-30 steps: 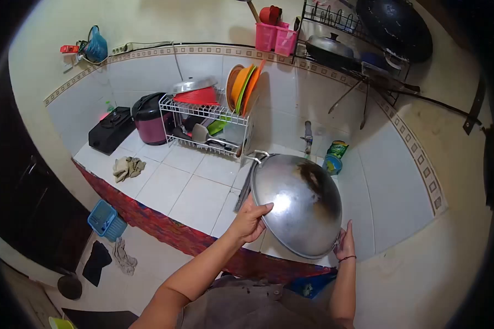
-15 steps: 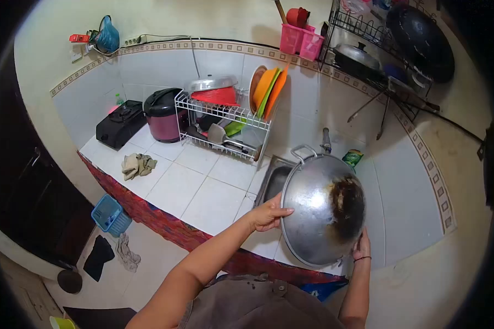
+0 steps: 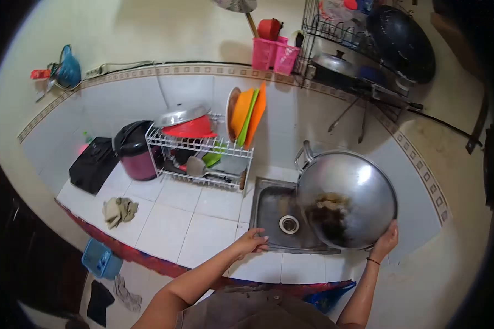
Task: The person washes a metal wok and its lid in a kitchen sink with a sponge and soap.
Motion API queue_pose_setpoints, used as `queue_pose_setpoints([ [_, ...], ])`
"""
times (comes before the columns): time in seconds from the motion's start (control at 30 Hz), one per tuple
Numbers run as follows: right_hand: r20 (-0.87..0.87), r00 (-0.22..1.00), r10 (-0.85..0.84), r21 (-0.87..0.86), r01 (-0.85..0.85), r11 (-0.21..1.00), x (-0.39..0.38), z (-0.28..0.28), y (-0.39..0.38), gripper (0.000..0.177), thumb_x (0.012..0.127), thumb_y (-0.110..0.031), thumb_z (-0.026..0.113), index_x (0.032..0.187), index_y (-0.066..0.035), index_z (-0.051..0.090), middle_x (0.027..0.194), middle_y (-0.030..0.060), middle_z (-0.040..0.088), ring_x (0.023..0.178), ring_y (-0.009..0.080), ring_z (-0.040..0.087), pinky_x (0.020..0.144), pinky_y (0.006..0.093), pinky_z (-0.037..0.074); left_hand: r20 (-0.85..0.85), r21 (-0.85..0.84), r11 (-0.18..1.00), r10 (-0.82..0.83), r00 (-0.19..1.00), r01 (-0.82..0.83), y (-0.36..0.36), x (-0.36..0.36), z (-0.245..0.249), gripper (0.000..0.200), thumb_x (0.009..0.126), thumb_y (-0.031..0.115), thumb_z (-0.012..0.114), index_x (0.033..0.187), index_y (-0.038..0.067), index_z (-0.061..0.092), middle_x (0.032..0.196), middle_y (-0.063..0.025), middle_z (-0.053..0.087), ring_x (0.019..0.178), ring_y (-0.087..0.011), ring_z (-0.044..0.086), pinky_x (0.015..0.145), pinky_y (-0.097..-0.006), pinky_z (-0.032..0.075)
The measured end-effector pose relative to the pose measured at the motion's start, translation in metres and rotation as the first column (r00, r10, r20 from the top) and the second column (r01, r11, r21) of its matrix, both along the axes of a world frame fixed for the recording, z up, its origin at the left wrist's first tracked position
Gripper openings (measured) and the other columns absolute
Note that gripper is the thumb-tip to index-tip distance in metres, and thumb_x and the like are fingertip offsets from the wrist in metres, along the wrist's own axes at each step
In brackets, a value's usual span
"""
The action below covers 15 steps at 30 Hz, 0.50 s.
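Note:
A big metal wok (image 3: 362,192) is tilted with its rounded underside towards me, a dark burnt patch on its lower left part. My right hand (image 3: 387,239) grips its lower right rim, the fingers partly hidden behind it. One loop handle (image 3: 303,155) sticks out at the upper left of the wok. My left hand (image 3: 252,243) is off the wok, held over the front left edge of the sink (image 3: 269,230), fingers slightly bent and apart with nothing in them. The wok covers the right part of the sink, while the drain (image 3: 288,224) shows.
Left of the sink stands a white dish rack (image 3: 203,147) with plates, a red bowl and utensils. A rice cooker (image 3: 137,151), a black stove (image 3: 93,164) and a crumpled cloth (image 3: 119,211) lie further left. A wire shelf (image 3: 340,35) with pans hangs above right.
My left hand has let go of the wok and moved left and down. The wok, in my right hand, has turned and shifted right, uncovering more of the sink. The view has shifted too.

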State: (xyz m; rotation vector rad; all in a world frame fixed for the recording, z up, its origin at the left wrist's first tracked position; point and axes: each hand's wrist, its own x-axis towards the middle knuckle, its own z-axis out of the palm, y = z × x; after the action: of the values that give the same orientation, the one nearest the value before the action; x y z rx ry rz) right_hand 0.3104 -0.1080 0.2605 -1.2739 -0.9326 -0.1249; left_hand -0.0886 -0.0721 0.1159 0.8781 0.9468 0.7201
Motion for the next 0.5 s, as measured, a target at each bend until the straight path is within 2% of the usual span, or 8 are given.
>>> queue_pose_setpoints([
  [0.03,0.099,0.994,-0.037,-0.051,0.042,0.998,-0.002,0.005,-0.001,0.043,0.098,-0.032,0.053,0.068,-0.001,0.05,0.066,-0.0036,0.041,0.064,0.0081,0.036,0.057,0.026,0.035,0.005,0.001,1.0,-0.028,1.0,0.028,0.004,-0.001,-0.003,0.059,0.092,0.028,0.061,0.139,0.007,0.033,0.115,-0.0109,0.06,0.097,-0.0185,0.063,0.083,-0.0317,0.05],
  [0.13,0.09,0.991,-0.096,-0.057,0.101,0.993,-0.02,0.012,-0.004,0.05,0.098,-0.035,0.052,0.061,-0.007,0.033,0.062,-0.0063,0.027,0.06,0.0056,0.026,0.053,0.0247,0.024,-0.005,0.001,0.989,-0.148,0.989,0.148,0.018,-0.005,0.009,0.052,0.095,0.036,0.056,0.135,0.008,0.038,0.116,-0.0086,0.06,0.101,-0.0159,0.061,0.087,-0.0322,0.049],
  [0.27,-0.239,0.971,-0.007,0.043,0.018,0.999,-0.044,0.001,-0.007,0.045,0.098,-0.037,0.052,0.068,-0.003,0.055,0.066,-0.0027,0.05,0.063,0.0067,0.042,0.059,0.0245,0.038,0.027,0.107,0.957,-0.273,0.962,0.268,0.03,0.003,0.023,0.064,0.095,0.041,0.053,0.144,0.008,0.027,0.124,-0.0109,0.055,0.107,-0.0171,0.058,0.09,-0.0314,0.048],
  [0.3,-0.365,0.928,0.071,0.071,-0.048,0.996,-0.06,0.004,-0.011,0.046,0.098,-0.041,0.05,0.086,0.001,0.065,0.082,0.0038,0.064,0.073,0.0109,0.054,0.07,0.0263,0.046,0.041,0.153,0.947,-0.291,0.956,0.282,0.029,0.007,0.033,0.067,0.095,0.042,0.053,0.146,0.008,0.023,0.127,-0.0118,0.054,0.109,-0.0176,0.057,0.091,-0.0311,0.048],
  [0.33,-0.423,0.904,0.059,0.044,-0.044,0.998,-0.064,0.001,-0.012,0.048,0.098,-0.042,0.049,0.092,0.002,0.065,0.087,0.0053,0.065,0.077,0.0125,0.056,0.073,0.0273,0.046,0.006,0.185,0.944,-0.279,0.96,0.273,0.027,0.013,0.042,0.078,0.094,0.044,0.054,0.149,0.006,0.013,0.127,-0.0122,0.051,0.108,-0.0185,0.055,0.092,-0.0308,0.045],
  [0.4,-0.537,0.843,0.035,-0.009,-0.047,0.999,-0.072,-0.014,-0.012,0.053,0.097,-0.045,0.048,0.103,0.004,0.065,0.098,0.0081,0.066,0.085,0.0158,0.059,0.079,0.0292,0.047,0.073,0.384,0.919,-0.126,0.989,0.088,0.04,0.031,0.031,0.085,0.09,0.049,0.058,0.146,-0.001,0.018,0.12,-0.0175,0.048,0.112,-0.0242,0.051,0.092,-0.0341,0.044],
  [0.43,-0.564,0.817,0.119,0.066,-0.099,0.993,-0.078,-0.017,-0.012,0.058,0.097,-0.049,0.046,0.11,0.005,0.062,0.105,0.0091,0.064,0.092,0.0178,0.058,0.083,0.0314,0.046,0.066,0.393,0.92,-0.021,0.998,-0.007,0.043,0.038,0.031,0.085,0.09,0.049,0.059,0.145,-0.001,0.019,0.121,-0.0186,0.048,0.113,-0.0251,0.051,0.093,-0.0351,0.043],
  [0.5,-0.628,0.768,0.12,0.061,-0.106,0.993,-0.096,-0.015,-0.013,0.06,0.097,-0.05,0.046,0.113,0.006,0.06,0.108,0.0093,0.063,0.094,0.018,0.058,0.084,0.0317,0.046,0.052,0.409,0.892,0.188,0.981,-0.192,0.041,0.04,0.067,0.086,0.089,0.05,0.06,0.144,-0.003,0.02,0.122,-0.0207,0.046,0.113,-0.027,0.05,0.094,-0.0371,0.042],
])
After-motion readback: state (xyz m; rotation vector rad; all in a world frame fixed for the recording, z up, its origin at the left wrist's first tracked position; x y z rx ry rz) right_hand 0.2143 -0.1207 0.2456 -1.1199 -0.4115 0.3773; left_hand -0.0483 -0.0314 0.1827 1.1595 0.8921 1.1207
